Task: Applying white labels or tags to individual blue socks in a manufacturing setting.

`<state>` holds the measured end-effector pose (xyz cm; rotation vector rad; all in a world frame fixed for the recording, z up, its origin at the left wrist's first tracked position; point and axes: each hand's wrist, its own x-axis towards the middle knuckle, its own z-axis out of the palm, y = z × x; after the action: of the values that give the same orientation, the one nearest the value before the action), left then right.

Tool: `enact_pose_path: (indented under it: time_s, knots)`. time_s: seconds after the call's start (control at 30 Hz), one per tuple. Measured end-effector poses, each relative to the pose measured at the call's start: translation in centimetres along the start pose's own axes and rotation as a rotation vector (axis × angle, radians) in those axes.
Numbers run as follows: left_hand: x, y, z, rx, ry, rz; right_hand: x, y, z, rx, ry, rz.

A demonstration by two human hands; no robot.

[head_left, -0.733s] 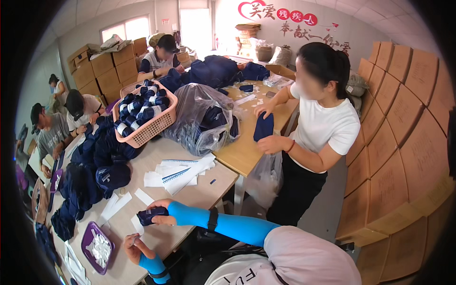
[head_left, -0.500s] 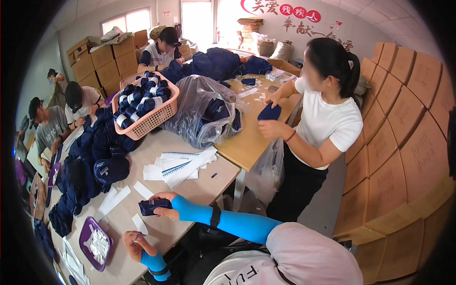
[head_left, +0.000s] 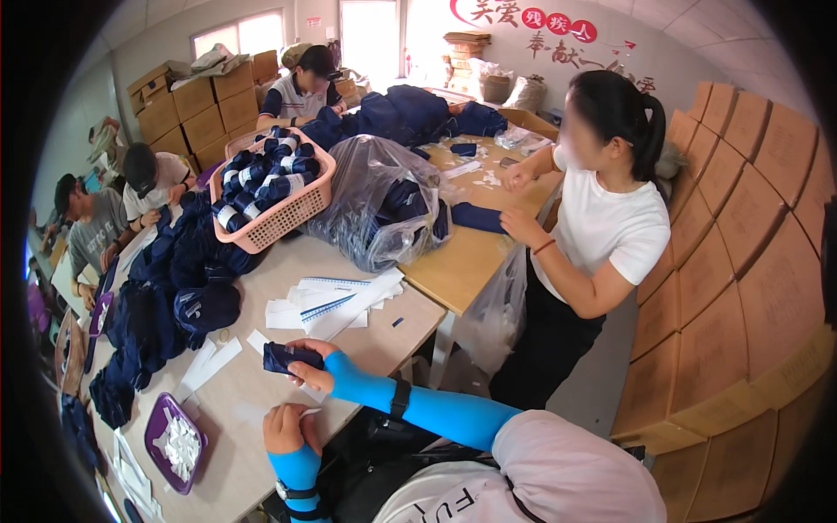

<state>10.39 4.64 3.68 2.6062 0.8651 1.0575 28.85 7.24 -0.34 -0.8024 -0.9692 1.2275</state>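
Observation:
In my right hand (head_left: 316, 366), its arm in a blue sleeve, is a compact folded navy cloth bundle (head_left: 288, 357) with small pale print, held above the table (head_left: 384, 336). Nearer to me, my left hand (head_left: 289, 429) is curled closed, with a white paper strip (head_left: 311, 394) showing beside its thumb. Pale blur at its far side hides part of the strip's shape. A purple basket (head_left: 202, 453) of small white paper pieces stands left of that hand. Beyond the bundle lies a stack of white paper sheets (head_left: 344, 305), some with blue markings.
A pink basket (head_left: 283, 218) holds several banded navy rolls. Beside it are a clear plastic bag (head_left: 349, 218) and heaped navy cloth (head_left: 157, 322). A co-worker (head_left: 606, 209) at the right handles a navy cloth piece (head_left: 477, 217). Cardboard boxes (head_left: 741, 288) line the right side.
My left hand has moved right, closer to the bundle, and turned with its back upward. My right hand has lifted the bundle slightly. The co-worker's cloth now stretches out longer.

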Motion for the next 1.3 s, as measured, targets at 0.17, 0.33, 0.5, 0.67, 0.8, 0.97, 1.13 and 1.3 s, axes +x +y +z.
enact_pose_path:
  time_s: [0.17, 0.33, 0.5, 0.67, 0.8, 0.97, 1.13, 1.3]
  knots:
    - [0.3, -0.1, 0.3, 0.027, 0.040, -0.035, -0.2, -0.4, 0.2, 0.038, -0.044, -0.032]
    - [0.3, -0.1, 0.1, -0.007, 0.017, -0.028, -0.4, -0.5, 0.4, -0.002, -0.028, -0.065]
    - [0.3, -0.1, 0.0, -0.013, -0.003, -0.030, -0.4, -0.5, 0.6, -0.023, -0.043, -0.034]
    - [0.5, -0.1, 0.3, 0.000, 0.013, -0.028, -0.4, -0.8, 0.0, -0.088, -0.057, -0.029]
    - [0.7, -0.1, 0.2, 0.004, -0.002, -0.031, -0.2, -0.7, 0.1, -0.091, -0.087, -0.038]
    - [0.5, 0.0, 0.1, -0.002, 0.017, -0.028, -0.5, -0.9, 0.6, -0.092, -0.092, -0.054]
    - [0.4, 0.1, 0.1, -0.010, 0.021, -0.019, -0.7, -1.2, 0.5, -0.118, -0.103, -0.015]
    - [0.3, 0.1, 0.2, 0.002, 0.025, -0.031, -0.8, -1.1, 0.6, -0.133, -0.108, -0.032]
